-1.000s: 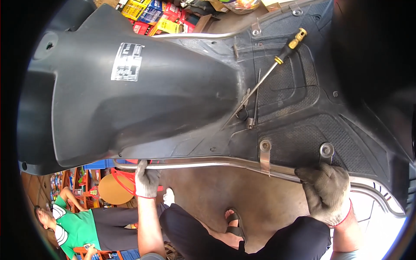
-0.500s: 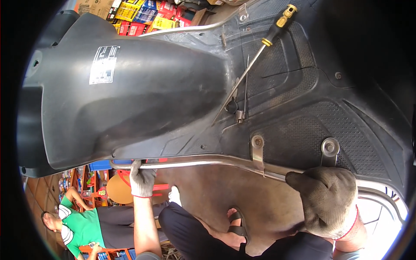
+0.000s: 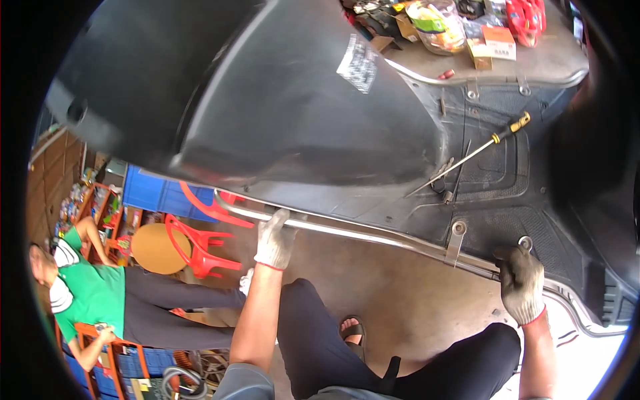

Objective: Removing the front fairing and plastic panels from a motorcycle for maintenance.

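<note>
A long shiny metal side rail (image 3: 360,233) runs along the near edge of a scooter's black footboard (image 3: 507,223). My left hand (image 3: 275,241), in a whitish knitted glove, is closed round the rail near its left end. Farther right, my right hand (image 3: 523,287) wears a glove with darkened fingers and is curled on the rail below a round bolted tab (image 3: 525,244). Another bracket (image 3: 456,243) joins rail and footboard between my hands. A screwdriver (image 3: 510,128) with a yellow and black handle lies across the footboard, beside a thin metal rod (image 3: 461,167).
Above the rail is the black body cover (image 3: 320,120) with a white label. Boxes (image 3: 497,43) and bagged goods lie beyond the scooter. At left a person in a green shirt (image 3: 100,293) is near a round table (image 3: 160,249) and red chairs (image 3: 200,247).
My view has shifted, showing more floor and chairs. The rail's left end now stands farther from the body. My right hand, earlier large and over the rail, appears smaller with its fingers curled.
</note>
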The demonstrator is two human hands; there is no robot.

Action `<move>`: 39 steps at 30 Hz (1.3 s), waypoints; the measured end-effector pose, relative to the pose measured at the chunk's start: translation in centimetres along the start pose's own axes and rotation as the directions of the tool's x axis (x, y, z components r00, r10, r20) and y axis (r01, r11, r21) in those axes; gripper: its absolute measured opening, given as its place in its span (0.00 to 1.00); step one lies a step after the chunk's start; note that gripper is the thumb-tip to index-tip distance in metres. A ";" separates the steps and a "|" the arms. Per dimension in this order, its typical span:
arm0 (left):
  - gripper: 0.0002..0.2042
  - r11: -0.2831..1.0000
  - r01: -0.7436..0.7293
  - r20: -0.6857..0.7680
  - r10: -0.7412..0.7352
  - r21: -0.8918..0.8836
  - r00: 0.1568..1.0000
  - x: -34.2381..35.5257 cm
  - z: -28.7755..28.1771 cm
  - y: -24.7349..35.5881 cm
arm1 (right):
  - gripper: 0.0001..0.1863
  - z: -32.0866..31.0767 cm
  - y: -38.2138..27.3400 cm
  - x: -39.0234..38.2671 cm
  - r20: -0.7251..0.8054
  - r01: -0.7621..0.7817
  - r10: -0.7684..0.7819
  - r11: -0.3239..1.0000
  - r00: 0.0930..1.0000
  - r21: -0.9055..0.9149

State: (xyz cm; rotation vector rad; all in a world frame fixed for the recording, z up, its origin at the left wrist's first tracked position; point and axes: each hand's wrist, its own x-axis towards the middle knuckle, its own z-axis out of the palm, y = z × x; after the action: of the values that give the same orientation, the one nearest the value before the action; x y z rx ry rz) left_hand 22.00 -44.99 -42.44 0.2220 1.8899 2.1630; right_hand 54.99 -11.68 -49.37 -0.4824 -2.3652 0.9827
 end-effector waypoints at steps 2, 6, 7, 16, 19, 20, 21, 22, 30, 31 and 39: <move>0.11 0.999 0.000 -0.046 -0.002 -0.047 0.999 -0.5 1.3 0.4 | 0.09 -0.1 -0.3 0.5 0.116 -0.069 0.082 0.991 0.990 -0.112; 0.08 0.998 0.028 0.001 -0.028 -0.059 1.000 -0.3 0.8 -1.1 | 0.05 1.3 -4.2 2.8 0.139 -0.037 0.063 0.983 0.988 -0.182; 0.09 0.993 0.010 0.034 -0.006 -0.115 0.999 -0.4 0.9 -1.5 | 0.05 2.2 -5.6 3.6 0.162 -0.013 0.030 0.994 0.986 -0.107; 0.09 0.982 0.187 0.059 -0.189 0.036 0.980 0.0 -0.1 -5.2 | 0.11 12.4 -15.9 8.8 0.447 0.095 0.023 0.966 0.894 -0.239; 0.09 0.964 0.258 0.113 -0.249 -0.070 0.962 0.1 0.7 -6.7 | 0.13 15.5 -17.4 11.2 0.488 0.060 0.113 0.943 0.865 -0.326; 0.09 0.960 0.267 0.115 -0.256 -0.084 0.960 0.0 1.0 -6.5 | 0.14 16.4 -17.3 11.8 0.480 0.068 0.132 0.924 0.867 -0.377; 0.10 0.947 0.265 0.135 -0.242 -0.184 0.961 -0.1 1.4 -6.1 | 0.15 17.1 -17.1 12.2 0.470 0.075 0.149 0.902 0.870 -0.425; 0.11 0.924 0.259 0.149 -0.225 -0.281 0.963 -0.1 1.5 -5.8 | 0.15 17.7 -16.9 12.5 0.475 0.080 0.153 0.897 0.866 -0.435; 0.05 0.999 -0.043 0.112 0.044 -0.014 0.993 -0.1 0.9 -7.9 | 0.10 19.7 -16.6 12.6 0.492 0.160 0.141 0.839 0.859 -0.520; 0.05 0.997 -0.076 0.104 0.077 -0.014 0.992 -0.1 1.1 -8.0 | 0.10 19.9 -16.5 12.5 0.492 0.160 0.145 0.836 0.858 -0.525; 0.03 0.911 0.194 0.040 -0.192 -0.364 0.980 -0.3 2.7 -6.0 | 0.13 19.7 -16.2 12.9 0.473 0.132 0.137 0.860 0.871 -0.492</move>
State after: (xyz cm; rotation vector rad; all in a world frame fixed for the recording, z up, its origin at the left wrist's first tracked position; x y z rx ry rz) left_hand 23.60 -41.79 -48.01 -0.0346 1.3975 2.3172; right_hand 31.10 -26.74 -45.03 -0.4612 -3.1186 0.4876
